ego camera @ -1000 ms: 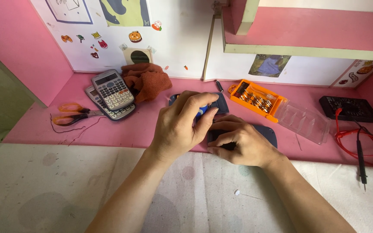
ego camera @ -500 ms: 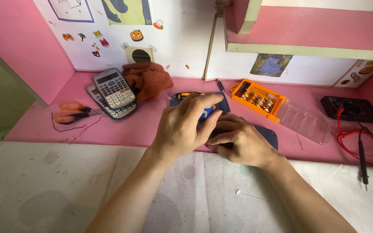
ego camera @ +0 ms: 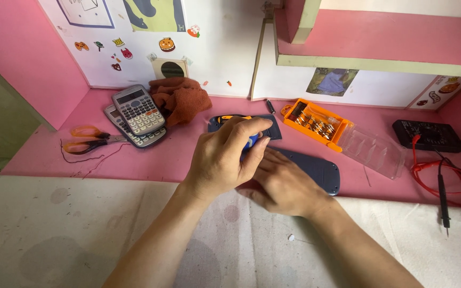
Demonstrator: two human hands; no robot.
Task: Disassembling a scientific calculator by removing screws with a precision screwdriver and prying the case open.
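Apparently my left hand [ego camera: 222, 160] clamps a blue-handled screwdriver [ego camera: 251, 141] while my right hand [ego camera: 284, 184] pins the dark calculator back [ego camera: 316, 169], a light, slippery, rigid shell, at three o'clock.

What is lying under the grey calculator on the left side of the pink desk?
Under the grey calculator lies a second calculator; only its left edge and lower rows of keys show. Its display and upper keys are covered.

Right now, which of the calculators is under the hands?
The dark blue calculator lying face down, pressed by the right hand. The two grey button-up calculators sit stacked apart at the left, untouched, beside the orange scissors.
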